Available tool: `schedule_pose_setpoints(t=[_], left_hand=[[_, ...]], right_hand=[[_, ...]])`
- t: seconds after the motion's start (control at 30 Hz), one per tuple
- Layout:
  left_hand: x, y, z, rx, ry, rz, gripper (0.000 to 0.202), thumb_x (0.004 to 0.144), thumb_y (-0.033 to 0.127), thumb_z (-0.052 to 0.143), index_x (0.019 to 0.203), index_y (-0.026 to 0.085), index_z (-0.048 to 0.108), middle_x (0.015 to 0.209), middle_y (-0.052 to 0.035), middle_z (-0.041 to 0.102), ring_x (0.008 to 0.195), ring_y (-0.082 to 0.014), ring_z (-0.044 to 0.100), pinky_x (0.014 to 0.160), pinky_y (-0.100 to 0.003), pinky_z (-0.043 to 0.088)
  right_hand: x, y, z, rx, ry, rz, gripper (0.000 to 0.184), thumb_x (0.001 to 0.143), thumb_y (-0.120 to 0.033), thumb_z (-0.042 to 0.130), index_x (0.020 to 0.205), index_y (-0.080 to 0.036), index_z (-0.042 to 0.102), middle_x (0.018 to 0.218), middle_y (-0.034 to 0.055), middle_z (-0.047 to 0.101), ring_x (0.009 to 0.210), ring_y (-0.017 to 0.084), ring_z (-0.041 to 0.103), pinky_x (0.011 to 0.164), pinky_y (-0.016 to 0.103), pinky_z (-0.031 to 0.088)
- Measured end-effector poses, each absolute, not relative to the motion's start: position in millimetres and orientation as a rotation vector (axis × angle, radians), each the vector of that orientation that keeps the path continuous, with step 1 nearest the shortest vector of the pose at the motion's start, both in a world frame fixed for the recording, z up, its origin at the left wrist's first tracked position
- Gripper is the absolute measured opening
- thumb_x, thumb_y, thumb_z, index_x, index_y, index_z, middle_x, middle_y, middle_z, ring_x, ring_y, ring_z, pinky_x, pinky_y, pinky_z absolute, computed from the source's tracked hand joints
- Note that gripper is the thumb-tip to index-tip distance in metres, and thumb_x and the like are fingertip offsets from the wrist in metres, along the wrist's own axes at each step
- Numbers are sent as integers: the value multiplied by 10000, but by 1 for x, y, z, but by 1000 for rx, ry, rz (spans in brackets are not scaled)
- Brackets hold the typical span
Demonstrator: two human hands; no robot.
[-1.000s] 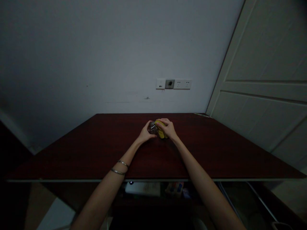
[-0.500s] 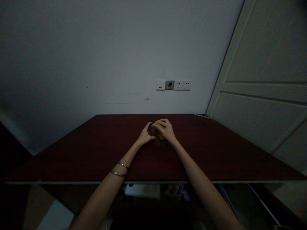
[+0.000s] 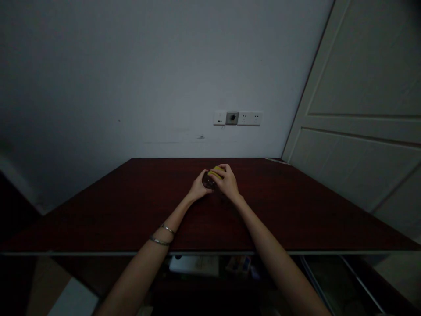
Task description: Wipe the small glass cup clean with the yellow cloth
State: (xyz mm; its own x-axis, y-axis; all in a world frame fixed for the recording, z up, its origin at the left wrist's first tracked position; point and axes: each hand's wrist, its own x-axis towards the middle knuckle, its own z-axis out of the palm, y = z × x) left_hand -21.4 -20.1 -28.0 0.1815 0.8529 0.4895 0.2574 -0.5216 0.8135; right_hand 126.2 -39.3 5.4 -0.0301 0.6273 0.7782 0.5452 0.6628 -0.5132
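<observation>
Within the closed hands, a small rounded transparent container (image 3: 208, 180) with dark contents sat at the centre of the hold, and a yellow pad (image 3: 216, 172) lay against its far right side; whether the pad was cloth or sponge could not be determined. The left grip (image 3: 198, 188) was closed around the near left of the container. The right grip (image 3: 228, 182) was closed over the yellow pad, pressing it against the container, with the fingers curled across the top. Whether the container touched the surface below could not be determined.

For a hold of this kind, both grips should remain closed and opposed, with the pad kept flat against the container wall and the wrists low and relaxed.

Directly below and around the grip lay the dark red worktop (image 3: 158, 219). Two metal bangles (image 3: 163, 235) encircled the left wrist, near the worktop's front edge. Beneath that edge, a white box (image 3: 194, 265) was dimly visible among other shadowed items. Beyond the grip, the worktop met a pale wall (image 3: 98, 79), which carried a wall socket strip (image 3: 237, 118) above and slightly right of the grip. Farther right stood a white panelled door (image 3: 355, 87).
</observation>
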Motion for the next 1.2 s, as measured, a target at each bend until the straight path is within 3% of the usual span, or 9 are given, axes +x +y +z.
schedule_pose_setpoints(t=[0.27,0.5,0.7,0.97,1.2], left_hand=[[-23,-21,-30,1878,969,1321,858,471,92,708,1253,157,363,1140,-89,535,997,-223,540,871,-345,428],[-20,-19,-27,1818,953,1318,897,418,131,773,1222,156,375,1082,-70,555,983,-216,543,875,-344,430],[-18,-17,-25,1617,862,1368,886,395,123,791,1185,131,388,1123,-110,545,979,-210,552,860,-331,439],[-16,-24,-16,1504,825,1351,702,453,170,788,1086,116,491,1043,-102,609,885,-175,594,819,-313,467],[-18,-26,-19,1480,864,1271,704,524,253,766,1152,136,471,1008,-101,612,732,-154,600,471,-194,477]], right_hand=[[129,-45,10,-872,-1893,150,222,721,-403,611,899,-290,681,1057,40,506,946,187,529,818,336,454],[135,-33,8,-994,-1615,186,282,718,-425,603,919,-245,686,986,59,520,910,189,544,849,345,439],[137,-34,11,-743,-1729,307,228,703,-366,646,893,-249,693,973,41,514,941,166,531,862,314,433],[134,-36,12,-747,-1702,336,204,699,-334,654,887,-266,694,980,38,512,949,171,520,867,331,427],[135,-39,16,-679,-1757,396,201,677,-330,676,865,-265,697,987,35,504,955,166,520,865,315,428]])
